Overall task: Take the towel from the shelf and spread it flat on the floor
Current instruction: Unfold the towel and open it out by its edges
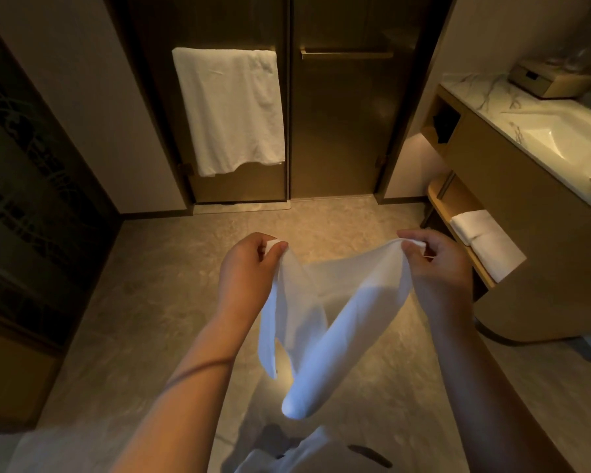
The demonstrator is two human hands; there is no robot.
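I am looking down at my two bare hands over a bathroom floor (151, 302). My left hand (249, 264) and right hand (434, 261) are held apart, each pinching a top corner of a white towel (325, 322), so it hangs between them, clear of the floor, sagging and partly twisted. Holding the corners likely lets the cloth open before laying it down. At right, the vanity shelf (458, 199) holds another folded towel (485, 240).

Soft white cloth towel (325, 322), glossy stone floor (144, 302), marble countertop (492, 97)
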